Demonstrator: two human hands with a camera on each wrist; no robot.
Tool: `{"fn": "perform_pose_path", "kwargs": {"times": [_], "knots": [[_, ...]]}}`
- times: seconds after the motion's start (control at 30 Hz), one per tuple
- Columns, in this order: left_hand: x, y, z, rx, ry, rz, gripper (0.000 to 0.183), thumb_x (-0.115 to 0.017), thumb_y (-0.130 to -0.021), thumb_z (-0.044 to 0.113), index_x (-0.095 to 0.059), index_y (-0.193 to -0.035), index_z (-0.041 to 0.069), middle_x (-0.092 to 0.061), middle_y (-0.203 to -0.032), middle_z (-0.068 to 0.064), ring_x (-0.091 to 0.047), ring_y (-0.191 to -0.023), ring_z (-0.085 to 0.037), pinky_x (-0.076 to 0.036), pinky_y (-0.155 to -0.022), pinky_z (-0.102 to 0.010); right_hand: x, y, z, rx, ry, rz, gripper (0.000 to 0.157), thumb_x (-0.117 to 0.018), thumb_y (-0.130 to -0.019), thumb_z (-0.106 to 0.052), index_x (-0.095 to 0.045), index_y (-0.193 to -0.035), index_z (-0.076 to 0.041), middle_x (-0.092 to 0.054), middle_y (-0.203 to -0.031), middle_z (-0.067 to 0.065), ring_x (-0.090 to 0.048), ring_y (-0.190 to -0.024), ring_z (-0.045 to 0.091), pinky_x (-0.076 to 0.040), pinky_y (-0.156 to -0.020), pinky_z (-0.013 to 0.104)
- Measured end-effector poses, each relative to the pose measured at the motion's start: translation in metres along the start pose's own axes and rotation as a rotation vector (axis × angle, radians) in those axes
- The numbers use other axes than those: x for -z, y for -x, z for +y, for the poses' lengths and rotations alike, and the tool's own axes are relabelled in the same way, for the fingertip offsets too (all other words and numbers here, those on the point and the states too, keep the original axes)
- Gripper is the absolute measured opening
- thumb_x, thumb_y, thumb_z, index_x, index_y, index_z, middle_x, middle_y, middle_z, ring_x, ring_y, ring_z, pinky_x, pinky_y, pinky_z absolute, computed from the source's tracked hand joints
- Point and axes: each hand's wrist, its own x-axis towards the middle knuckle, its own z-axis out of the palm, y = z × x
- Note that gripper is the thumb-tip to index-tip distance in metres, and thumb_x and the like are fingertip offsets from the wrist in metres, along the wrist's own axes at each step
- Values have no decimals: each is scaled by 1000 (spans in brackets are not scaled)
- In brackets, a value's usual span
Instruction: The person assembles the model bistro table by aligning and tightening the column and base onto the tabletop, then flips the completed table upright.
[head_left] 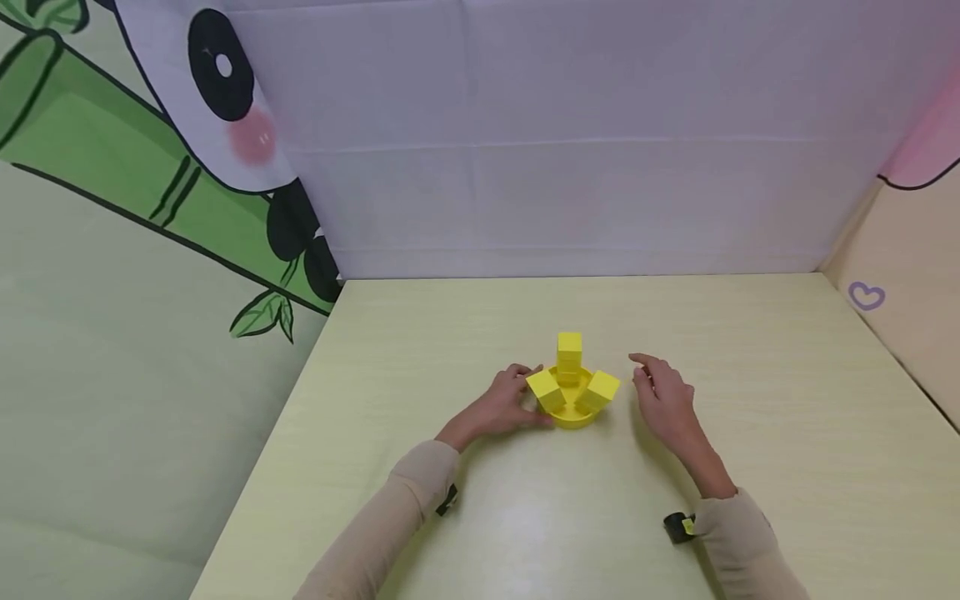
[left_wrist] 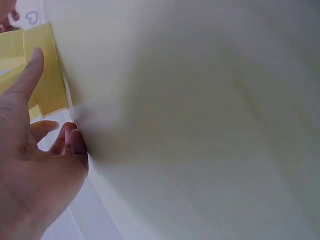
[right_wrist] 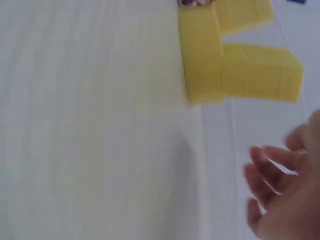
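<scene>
A yellow piece with a round base and three block-topped arms stands on the table. My left hand is at its left side; the straight thumb lies against the base, while the other fingers bend loosely near the tabletop, apart from it. To the right of the piece, my right hand hovers with relaxed fingers and holds nothing. In the right wrist view the yellow piece shows side-on, with a gap between it and the blurred right fingers.
The pale wood-look table runs back to a light purple cloth wall. On the left hangs a cloth printed with green bamboo. A beige panel with a small heart borders the right edge.
</scene>
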Motion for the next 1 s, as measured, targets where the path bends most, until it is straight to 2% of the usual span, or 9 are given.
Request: {"fn": "perform_pose_path", "kwargs": {"times": [0.13,0.23,0.33,0.4,0.57,0.7,0.77,0.87,1.0], "knots": [[4,0,-3,1,-2,-1,97,-88,-82,46,-38,-161,18,-50,-129,-9,-45,-117,-25,-43,-99,-41,1,2,15,-25,48,-283,51,-63,-104,-22,-51,-145,5,-59,-100,9,-52,-89,26,-40,-76,44],[7,0,-1,18,-5,-6,92,-89,-81,46,-47,-156,16,-51,-114,-4,-46,-105,-22,-44,-88,-36,-5,2,19,-7,96,-373,58,-73,-97,-36,-57,-140,0,-55,-96,6,-47,-89,26,-35,-75,42],[7,-3,1,42,-21,-10,79,-89,-79,48,-63,-144,12,-53,-107,0,-48,-100,-20,-44,-85,-34,-11,1,17,-17,129,-380,55,-77,-91,-46,-65,-122,-3,-51,-95,6,-43,-90,29,-32,-78,46],[6,-4,3,58,-26,-3,68,-90,-78,49,-70,-130,9,-55,-105,0,-49,-98,-20,-44,-84,-34,-14,0,15,-28,142,-381,57,-79,-88,-50,-66,-116,-3,-51,-96,7,-42,-93,31,-31,-80,50],[6,-6,7,61,-31,19,59,-91,-78,46,-73,-116,6,-56,-99,-2,-50,-94,-21,-44,-80,-34,-17,-1,11,-38,140,-357,62,-84,-84,-49,-68,-120,-1,-54,-98,8,-44,-96,32,-31,-83,53],[6,-5,8,58,-27,24,54,-91,-79,45,-73,-110,6,-55,-97,-2,-48,-92,-21,-42,-78,-33,-19,0,12,-33,92,-332,55,-86,-83,-44,-70,-116,-4,-55,-92,4,-43,-92,30,-29,-82,51],[5,-4,6,33,-19,13,48,-89,-81,43,-71,-109,8,-54,-95,-2,-47,-90,-20,-40,-77,-31,-19,1,13,-20,56,-328,51,-87,-83,-42,-70,-116,-6,-56,-91,2,-44,-91,28,-28,-82,50],[5,-3,3,-30,42,-10,40,-86,-86,37,-70,-113,12,-53,-90,-2,-46,-86,-18,-39,-75,-30,-17,2,14,9,-35,-328,43,-86,-86,-35,-70,-114,-7,-58,-89,0,-46,-88,25,-31,-80,48],[5,0,3,-76,213,-34,35,-81,-93,29,-68,-121,13,-57,-90,0,-50,-85,-14,-42,-75,-28,-11,2,12,34,-160,-334,33,-83,-90,-24,-65,-108,-4,-50,-82,2,-46,-80,22,-37,-71,37]]}}
